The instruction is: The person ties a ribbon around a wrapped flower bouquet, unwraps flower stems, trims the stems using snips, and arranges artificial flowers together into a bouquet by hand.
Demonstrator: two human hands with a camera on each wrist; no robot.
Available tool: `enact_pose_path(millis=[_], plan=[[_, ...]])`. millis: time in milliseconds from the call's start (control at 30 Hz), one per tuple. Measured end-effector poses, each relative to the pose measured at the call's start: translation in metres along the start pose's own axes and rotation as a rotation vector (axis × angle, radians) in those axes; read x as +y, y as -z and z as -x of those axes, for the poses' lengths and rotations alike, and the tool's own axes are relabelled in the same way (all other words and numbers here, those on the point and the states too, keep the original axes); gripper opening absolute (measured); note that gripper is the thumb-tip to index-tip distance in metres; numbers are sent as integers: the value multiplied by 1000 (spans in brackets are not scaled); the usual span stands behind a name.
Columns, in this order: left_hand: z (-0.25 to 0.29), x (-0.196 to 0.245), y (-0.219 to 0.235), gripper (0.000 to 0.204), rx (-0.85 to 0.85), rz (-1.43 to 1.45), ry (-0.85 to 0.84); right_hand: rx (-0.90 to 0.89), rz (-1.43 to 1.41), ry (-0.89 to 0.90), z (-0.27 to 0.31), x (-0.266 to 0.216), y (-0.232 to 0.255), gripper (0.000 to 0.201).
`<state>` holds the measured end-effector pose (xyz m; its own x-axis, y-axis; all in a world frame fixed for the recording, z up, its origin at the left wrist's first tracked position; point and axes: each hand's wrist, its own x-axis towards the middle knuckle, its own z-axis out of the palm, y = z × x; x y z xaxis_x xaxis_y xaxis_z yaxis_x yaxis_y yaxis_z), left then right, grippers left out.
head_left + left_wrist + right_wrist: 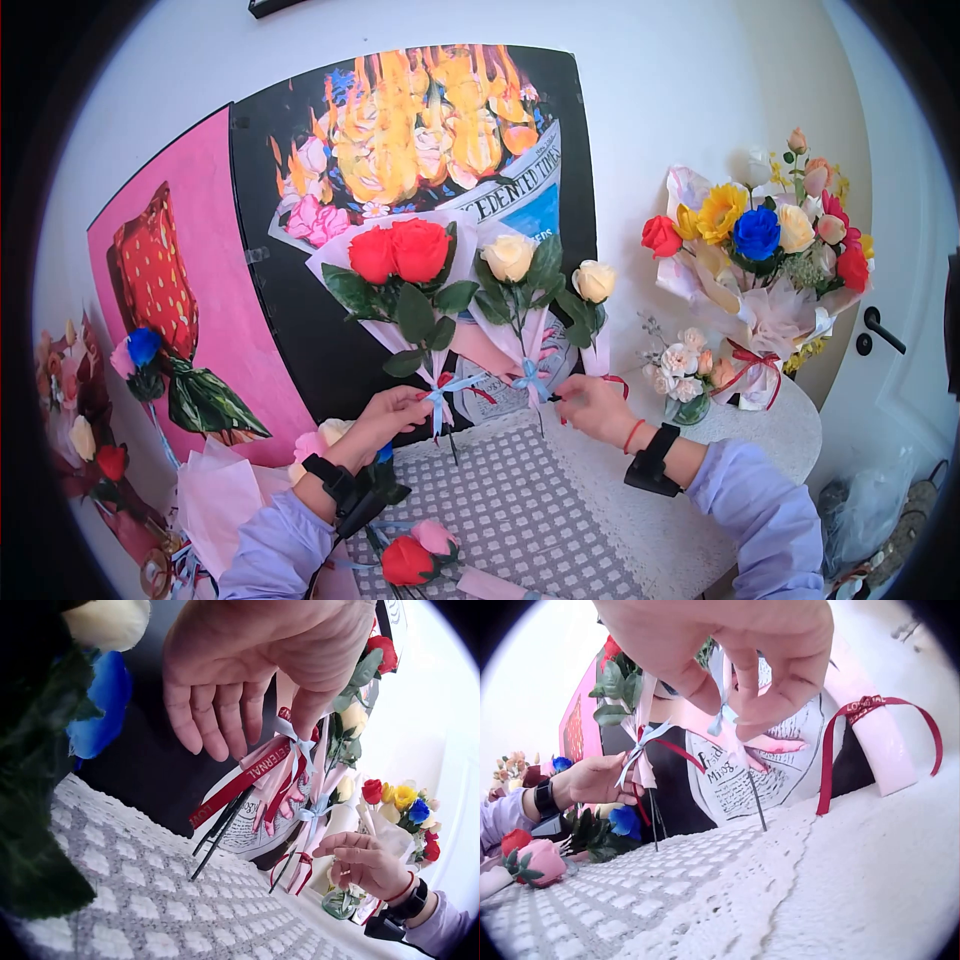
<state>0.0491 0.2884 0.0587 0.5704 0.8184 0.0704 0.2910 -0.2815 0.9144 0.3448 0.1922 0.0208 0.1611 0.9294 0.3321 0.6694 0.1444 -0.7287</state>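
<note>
With left hand loosely spread, touching pink-wrapped, blue-bowed bouquet of 2 red roses, upright before painting; with right hand at cream-rose bouquet, impossible to tell if pinching.

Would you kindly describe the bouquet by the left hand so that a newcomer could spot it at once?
Find the large painting of burning flowers. In front of it, leftmost of three in a row, is the wrapped bouquet, with the left hand at its pale blue bow. Its two red roses set it apart: the middle bouquet and the right bouquet each show a single cream rose.
</note>
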Motion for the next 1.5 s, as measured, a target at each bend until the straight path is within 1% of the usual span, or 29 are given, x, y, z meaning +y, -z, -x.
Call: enact_pose_path(millis=[100, 233, 333, 400, 433, 467, 533, 567, 633, 667, 733, 767, 800, 867, 933, 1000, 1033, 1067, 1133, 1167, 1367, 1433, 1500], plan=[[1, 0, 2, 33, 3, -9, -2, -21, 19, -45, -1, -6, -11, 40], [5, -2, 5, 30, -11, -12, -10, -10, 35, -46, -2, -7, -20, 43], [5, -5, 8, 26, -26, -9, -9, 19, 57, -38, 2, -9, -20, 42], [4, -8, 9, 24, -31, -16, 2, 33, 136, -49, 8, -19, -16, 40], [3, -9, 9, 26, -57, -12, -34, 68, 138, -25, 11, -22, -17, 35], [2, -10, 8, 28, -84, -9, -70, 64, 138, -23, 13, -25, -18, 35], [2, -4, 6, 31, -77, 3, -62, 7, 129, 34, 17, -32, -21, 25], [2, -1, 5, 34, -73, 12, -57, 3, 127, 33, 17, -32, -26, 25], [2, 3, 1, 36, -59, 17, -60, -105, 75, 132, 16, -32, -38, 18], [2, 5, 0, 39, -47, 20, -67, -107, 74, 133, 16, -37, -43, 18], [4, 14, -4, 40, -32, 18, -79, -216, 101, 130, 16, -48, -53, 16], [4, 18, -6, 41, -18, 16, -93, -241, 94, 165, 12, -47, -61, 16], [3, 20, -7, 41, -17, 15, -91, -243, 91, 165, 8, -50, -66, 16], [0, 23, -8, 41, 14, 14, -98, -349, 93, 116, -1, -55, -77, 16], [-2, 23, -8, 38, 38, 5, -118, -372, 54, 107, -11, -54, -89, 16], [-5, 20, -7, 36, 63, -4, -138, -430, 31, 11, -18, -56, -96, 15], [-9, 17, -7, 32, 72, 4, -169, -437, -48, -38, -23, -53, -103, 15], [-11, 15, -7, 28, 79, 12, -199, -442, -49, -38, -26, -51, -108, 15], [-11, 17, -8, 25, 73, 0, -192, -446, -83, -103, -30, -50, -116, 15], [-12, 17, -9, 25, 57, -4, -191, -452, -83, -105, -31, -50, -119, 15], [-17, 9, -9, 24, -15, 20, -208, -465, -74, -72, -35, -46, -127, 17], [-18, 10, -9, 24, -23, 29, -213, -435, 7, -13, -35, -47, -126, 16], [-19, 11, -8, 24, -28, 8, -193, -423, 15, 9, -33, -48, -123, 16]])
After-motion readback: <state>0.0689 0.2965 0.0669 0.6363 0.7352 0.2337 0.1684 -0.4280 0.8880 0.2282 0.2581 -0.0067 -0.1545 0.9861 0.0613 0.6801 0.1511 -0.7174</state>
